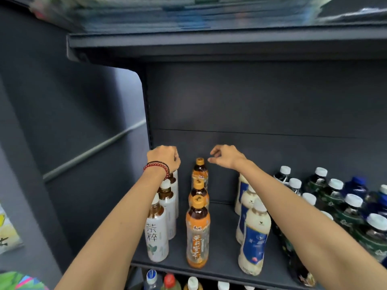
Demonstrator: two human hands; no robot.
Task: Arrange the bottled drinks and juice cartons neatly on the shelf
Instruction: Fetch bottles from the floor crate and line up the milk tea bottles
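Shelf, rows run 6-to-12, front to back. Left grip sits at the back end of the white bottles, fingers curled down over the top of the rear white bottle. Its cap is hidden under the palm and the body is upright. Red and black bead bracelets on that wrist. Right grip hovers at 1 o'clock of the rear orange bottle, fingers loosely curled, holding nothing. One fingertip is just beside the orange cap, can't tell if it touches. Orange bottles: three in a straight file, upright, mid-shelf, at 3 o'clock of the white row with a gap between. Milky bottles with blue labels are the next file at 3 o'clock of the orange, well apart, with the right forearm crossing over them. Further toward 3 o'clock: dark bottles, white caps, green labels, packed close in several files. Blue bottles sit among them near the back, blurred. At 6 o'clock, below the shelf lip, tops of lower bottles show. At 12 o'clock the shelf above carries blurred stock, can't tell what.
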